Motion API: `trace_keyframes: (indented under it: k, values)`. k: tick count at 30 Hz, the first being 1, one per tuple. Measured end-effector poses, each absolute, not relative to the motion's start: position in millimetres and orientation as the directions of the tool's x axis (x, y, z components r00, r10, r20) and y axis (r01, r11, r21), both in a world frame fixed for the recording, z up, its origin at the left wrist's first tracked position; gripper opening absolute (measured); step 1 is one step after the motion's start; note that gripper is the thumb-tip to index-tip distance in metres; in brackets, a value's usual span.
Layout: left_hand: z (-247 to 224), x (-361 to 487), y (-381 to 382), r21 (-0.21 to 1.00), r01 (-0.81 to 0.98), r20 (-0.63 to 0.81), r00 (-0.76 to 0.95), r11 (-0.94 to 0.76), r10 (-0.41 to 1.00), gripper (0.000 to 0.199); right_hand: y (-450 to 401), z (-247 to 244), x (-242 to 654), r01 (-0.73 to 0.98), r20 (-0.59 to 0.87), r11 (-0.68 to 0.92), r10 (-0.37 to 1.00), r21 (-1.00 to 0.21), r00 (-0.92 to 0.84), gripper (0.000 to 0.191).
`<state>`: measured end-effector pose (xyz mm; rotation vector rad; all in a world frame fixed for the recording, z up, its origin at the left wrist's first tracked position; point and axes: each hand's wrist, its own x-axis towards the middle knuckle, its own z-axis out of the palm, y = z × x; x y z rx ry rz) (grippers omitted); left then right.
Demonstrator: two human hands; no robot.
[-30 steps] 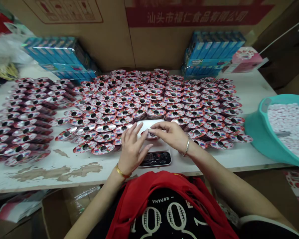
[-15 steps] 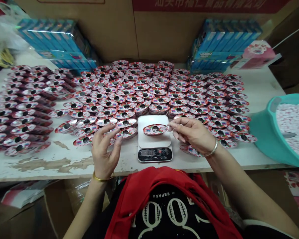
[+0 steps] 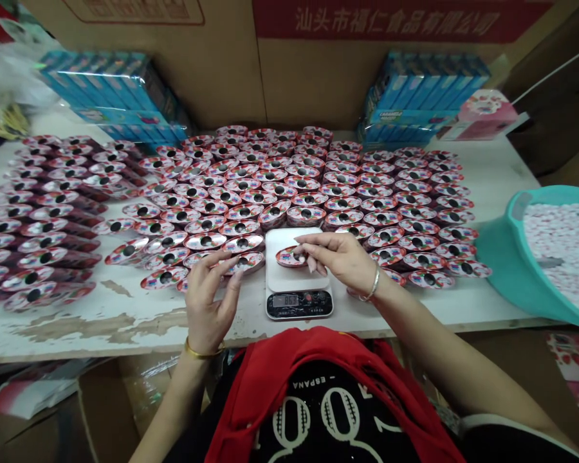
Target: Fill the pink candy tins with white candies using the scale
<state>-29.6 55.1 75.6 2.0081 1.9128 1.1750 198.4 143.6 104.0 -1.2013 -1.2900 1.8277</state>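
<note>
A white kitchen scale (image 3: 298, 283) with a black display panel stands at the table's front. On its plate rests one small red-and-white pointed-oval carton (image 3: 285, 256) with a round hole in its top. My right hand (image 3: 340, 260) is over the carton's right half, fingers pinched together at the hole; what they hold, if anything, I cannot make out. Left of the scale, my left hand (image 3: 210, 296) is open, thumb and fingers apart, in front of the nearest standing cartons (image 3: 205, 241). It appears to hold nothing.
Rows of matching cartons (image 3: 48, 228) cover much of the white table (image 3: 135, 328). At the right edge, a turquoise basin (image 3: 516, 257) contains many small white-and-pink pieces (image 3: 560, 238). Wrapped blue box packs (image 3: 110, 83) stand behind, against large cardboard boxes (image 3: 313, 83).
My right hand has moved left from the carton's right tip to over its hole. The carton now sits slightly further left on the scale. My left hand has shifted slightly right.
</note>
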Motion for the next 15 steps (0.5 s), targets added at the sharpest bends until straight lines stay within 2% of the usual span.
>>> trace_keyframes:
  k: [6,15]
  values:
    - [81,-17,62,0.597,0.768,0.419,-0.049,-0.234,0.907,0.022,148,119,218,-0.137,-0.261,-0.313,0.916,-0.94,-0.303,0.031]
    - [83,1,90,0.552,0.735,0.398,0.183,-0.394,0.899,0.026,134,122,284,-0.29,-0.428,-0.426,0.902,-0.857,-0.057,0.012]
